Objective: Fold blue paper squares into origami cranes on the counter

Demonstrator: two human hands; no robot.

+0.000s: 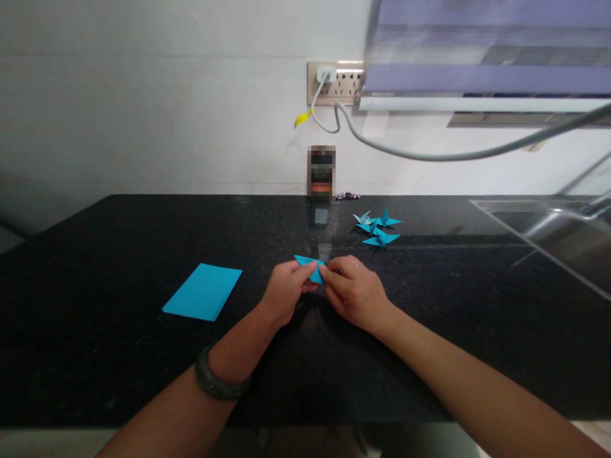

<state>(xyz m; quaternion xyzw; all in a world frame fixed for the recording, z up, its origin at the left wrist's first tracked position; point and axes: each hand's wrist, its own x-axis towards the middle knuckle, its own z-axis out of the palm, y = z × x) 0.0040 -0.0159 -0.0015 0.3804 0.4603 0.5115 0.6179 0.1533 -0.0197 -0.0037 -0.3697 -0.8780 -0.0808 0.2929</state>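
A small folded blue paper piece (309, 265) is pinched between both hands just above the black countertop (119, 254). My left hand (285, 291) grips its left side with closed fingers; a dark bangle circles that wrist. My right hand (354, 291) pinches its right edge, and a ring shows on one finger. To the left lies a stack of flat blue paper sheets (203, 291). Behind the hands, to the right, rest folded blue paper shapes (377, 228), touching each other.
A wall socket (335, 83) with a white plug and grey cable is on the white wall. A small dark box (321, 172) stands against the wall. A metal sink (548, 232) sits at the right. A blurred window frame is at the upper right.
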